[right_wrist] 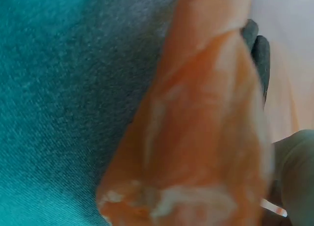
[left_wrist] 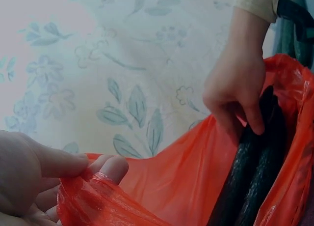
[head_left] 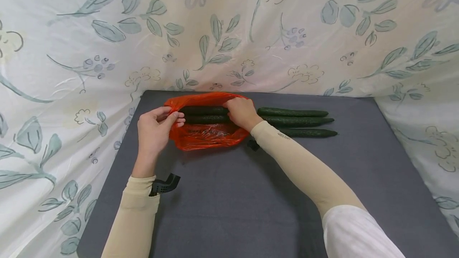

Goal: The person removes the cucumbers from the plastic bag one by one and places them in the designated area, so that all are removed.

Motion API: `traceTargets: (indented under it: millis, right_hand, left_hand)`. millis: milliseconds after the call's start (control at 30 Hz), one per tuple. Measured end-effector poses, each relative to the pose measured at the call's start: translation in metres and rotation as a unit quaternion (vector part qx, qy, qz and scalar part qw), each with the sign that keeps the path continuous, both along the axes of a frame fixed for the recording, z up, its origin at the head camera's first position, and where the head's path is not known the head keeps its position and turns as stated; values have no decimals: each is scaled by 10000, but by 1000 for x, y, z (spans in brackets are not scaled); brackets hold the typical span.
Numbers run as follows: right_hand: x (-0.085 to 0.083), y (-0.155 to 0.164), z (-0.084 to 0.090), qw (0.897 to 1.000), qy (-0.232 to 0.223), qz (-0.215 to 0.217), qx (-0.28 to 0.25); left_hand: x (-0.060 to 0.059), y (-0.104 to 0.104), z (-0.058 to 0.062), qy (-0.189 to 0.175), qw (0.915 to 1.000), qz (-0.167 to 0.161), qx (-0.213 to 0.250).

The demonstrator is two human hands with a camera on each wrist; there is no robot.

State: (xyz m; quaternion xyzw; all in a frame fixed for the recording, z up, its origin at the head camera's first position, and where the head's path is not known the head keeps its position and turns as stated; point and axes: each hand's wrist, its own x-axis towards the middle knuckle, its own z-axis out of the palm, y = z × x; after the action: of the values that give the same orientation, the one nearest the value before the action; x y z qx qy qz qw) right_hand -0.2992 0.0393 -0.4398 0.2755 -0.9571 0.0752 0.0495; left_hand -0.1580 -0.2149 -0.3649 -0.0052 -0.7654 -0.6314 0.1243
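Grey table [head_left: 229, 194], floral cloth [head_left: 71, 51] behind. Left hand [head_left: 155, 128] pinches the orange bag [head_left: 209, 136] at its left edge; right hand [head_left: 243, 112] curls over the cucumbers [head_left: 206, 114] at the bag's mouth. Their ends lie inside the bag, between the hands; the rest extends right.

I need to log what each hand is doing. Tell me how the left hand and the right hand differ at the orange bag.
The left hand pinches the rim of the orange plastic bag at its left end; the right hand curls over the far rim, fingers on the cucumbers. The left hand touches only plastic; the right hand reaches into the mouth. Both arms wear beige sleeves and hold the same bag on the gray table.
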Motion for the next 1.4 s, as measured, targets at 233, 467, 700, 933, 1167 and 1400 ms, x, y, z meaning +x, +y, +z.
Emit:
traceTargets:
  millis: [233, 467, 700, 933, 1167, 1400]
  right_hand:
    - [8, -2, 13, 10000, 19, -3, -43]
    - [21, -3, 29, 9994, -97, 89, -330]
    - [35, -6, 42, 9983, -256, 218, -470]
    - [44, -7, 51, 9969, -445, 322, -568]
    - [53, 8, 58, 9969, -436, 304, -584]
    - [59, 29, 61, 9957, -436, 311, -750]
  left_hand:
    - [1, -2, 2, -42, 10000, 37, 71]
    - [1, -2, 2, -58, 9999, 52, 98]
    - [1, -2, 1, -33, 9999, 62, 151]
    - [1, 0, 1, 63, 9999, 39, 140]
    - [1, -1, 2, 55, 9999, 59, 117]
    - [1, 0, 2, 19, 9999, 49, 153]
